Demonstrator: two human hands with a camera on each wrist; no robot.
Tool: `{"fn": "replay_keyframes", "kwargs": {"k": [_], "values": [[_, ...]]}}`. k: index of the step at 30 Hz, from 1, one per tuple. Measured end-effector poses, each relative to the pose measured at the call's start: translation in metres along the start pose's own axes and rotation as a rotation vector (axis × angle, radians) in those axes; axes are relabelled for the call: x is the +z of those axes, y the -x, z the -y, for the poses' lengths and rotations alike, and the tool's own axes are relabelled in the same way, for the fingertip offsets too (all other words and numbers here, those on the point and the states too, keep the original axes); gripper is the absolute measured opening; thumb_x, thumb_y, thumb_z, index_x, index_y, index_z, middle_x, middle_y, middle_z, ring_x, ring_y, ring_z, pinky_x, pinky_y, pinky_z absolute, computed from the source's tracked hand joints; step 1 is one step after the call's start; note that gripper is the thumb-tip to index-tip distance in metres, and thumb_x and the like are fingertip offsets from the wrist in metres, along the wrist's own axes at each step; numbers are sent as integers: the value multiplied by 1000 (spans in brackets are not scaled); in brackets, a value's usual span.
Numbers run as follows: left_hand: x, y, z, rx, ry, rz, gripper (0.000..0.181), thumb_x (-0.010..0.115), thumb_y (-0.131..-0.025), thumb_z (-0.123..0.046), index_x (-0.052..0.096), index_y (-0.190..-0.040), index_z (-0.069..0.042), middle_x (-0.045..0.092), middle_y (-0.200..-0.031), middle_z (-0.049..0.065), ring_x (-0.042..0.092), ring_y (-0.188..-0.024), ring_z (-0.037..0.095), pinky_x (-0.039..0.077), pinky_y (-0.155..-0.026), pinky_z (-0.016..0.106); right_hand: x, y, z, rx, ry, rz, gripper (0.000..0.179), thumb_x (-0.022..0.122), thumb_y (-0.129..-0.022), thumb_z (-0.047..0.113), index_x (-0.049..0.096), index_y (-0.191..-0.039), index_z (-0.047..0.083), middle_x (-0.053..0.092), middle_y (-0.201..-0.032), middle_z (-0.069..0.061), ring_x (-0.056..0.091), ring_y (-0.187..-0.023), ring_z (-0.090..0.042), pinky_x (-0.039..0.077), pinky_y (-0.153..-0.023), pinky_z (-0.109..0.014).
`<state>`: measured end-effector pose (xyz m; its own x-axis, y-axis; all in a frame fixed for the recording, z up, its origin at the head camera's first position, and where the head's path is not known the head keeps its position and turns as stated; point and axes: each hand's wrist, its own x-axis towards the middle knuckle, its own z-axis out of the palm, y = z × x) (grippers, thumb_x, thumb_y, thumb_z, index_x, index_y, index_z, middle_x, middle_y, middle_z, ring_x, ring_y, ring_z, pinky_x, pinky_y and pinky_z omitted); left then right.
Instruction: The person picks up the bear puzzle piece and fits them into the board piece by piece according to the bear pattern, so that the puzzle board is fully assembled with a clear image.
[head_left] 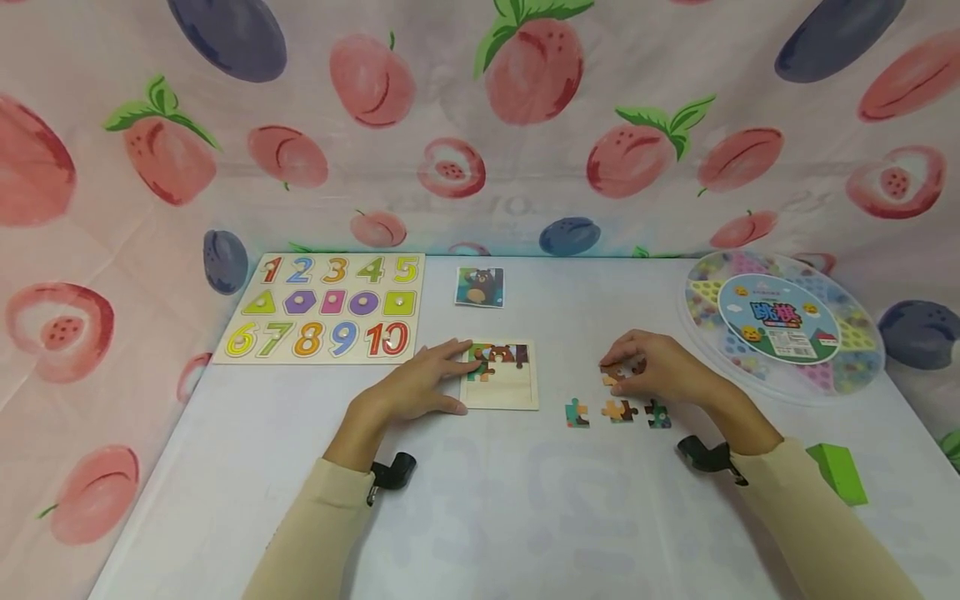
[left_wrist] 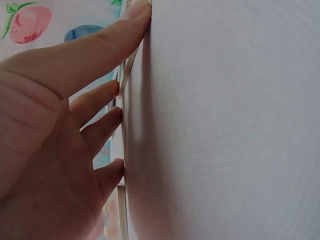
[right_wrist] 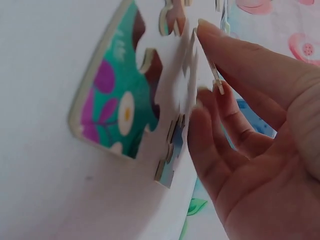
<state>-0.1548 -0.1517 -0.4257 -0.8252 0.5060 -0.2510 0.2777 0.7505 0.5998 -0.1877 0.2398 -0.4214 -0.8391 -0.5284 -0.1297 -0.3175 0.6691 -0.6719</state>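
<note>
My left hand (head_left: pixel 420 382) lies along the left side of a small wooden jigsaw tray (head_left: pixel 517 390), its fingers spread and fairly straight, fingertips touching the tray's edge and pieces. Bear-picture pieces (head_left: pixel 498 353) fill the tray's top row and part of the left below it; bare wood shows elsewhere. To the right, my right hand (head_left: pixel 663 367) pinches a brown and orange jigsaw piece (head_left: pixel 611 375) between thumb and fingers, seen edge-on in the right wrist view. Loose pieces lie nearby: a teal one (head_left: pixel 576 413), an orange-brown one (head_left: pixel 619 411) and a green flowered corner piece (right_wrist: pixel 117 95).
Behind the tray lies a bear picture card (head_left: pixel 480 287). A number-and-shape board (head_left: pixel 322 308) sits at the back left. At the back right is a round clear game box (head_left: pixel 783 325). A green block (head_left: pixel 838 473) stands beside the right forearm.
</note>
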Motion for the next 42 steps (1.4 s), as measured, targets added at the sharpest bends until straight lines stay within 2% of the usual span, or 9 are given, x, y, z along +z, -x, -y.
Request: {"fn": "replay_keyframes", "kwargs": {"k": [6,8,14,18,23,31,35,42], "values": [[0,0,0,1,1,-2,72,83,-85,-29,52,-150,-22,29,-170,1,16,-162,28,9,-133,51,-1,0,3,9,-48,3,31,81,-86,12,76,-116,5,65,-117,-10,67,-97,-16,57,-81,-17],[0,0,1,3,1,0,72,83,-85,-30,52,-150,-22,28,-170,1,16,-162,27,9,-134,51,-1,-1,3,21,-34,-4,32,81,-86,13,76,-117,6,65,-119,-9,66,-99,-15,56,-80,-17],[-1,1,0,7,-7,1,72,83,-84,-30,52,-150,-22,29,-170,2,16,-162,27,8,-134,50,0,-6,4,30,-9,-33,32,80,-87,12,76,-118,9,69,-123,-7,69,-106,-21,56,-81,-15],[-1,2,0,11,1,-2,72,83,-85,-28,53,-149,-21,29,-170,2,17,-162,28,8,-134,51,-1,-10,6,31,-46,-54,33,79,-88,13,75,-120,8,72,-123,-10,70,-104,-22,57,-80,-13],[0,1,-1,12,15,-2,71,82,-85,-27,53,-149,-20,29,-170,3,16,-162,28,8,-134,51,-2,-12,12,33,-91,-62,36,79,-89,13,73,-123,6,71,-129,-16,71,-99,-23,58,-72,-16],[-2,2,-3,10,4,-2,71,82,-85,-27,53,-149,-20,29,-170,3,17,-162,28,9,-133,51,4,-20,20,2,-84,-77,36,78,-89,14,73,-124,7,71,-131,-14,69,-109,-26,53,-84,-8],[-2,3,-4,9,7,1,71,82,-85,-27,53,-149,-19,29,-170,3,17,-162,29,9,-133,52,8,-29,26,-15,-83,-83,36,79,-89,12,73,-124,5,70,-131,-15,71,-108,-28,54,-83,-9],[-2,2,-3,8,4,1,70,82,-86,-27,53,-149,-20,29,-170,3,18,-162,29,9,-133,52,14,-45,47,-38,-143,-60,38,79,-88,10,72,-125,3,69,-131,-15,74,-98,-24,59,-77,-15]]}}
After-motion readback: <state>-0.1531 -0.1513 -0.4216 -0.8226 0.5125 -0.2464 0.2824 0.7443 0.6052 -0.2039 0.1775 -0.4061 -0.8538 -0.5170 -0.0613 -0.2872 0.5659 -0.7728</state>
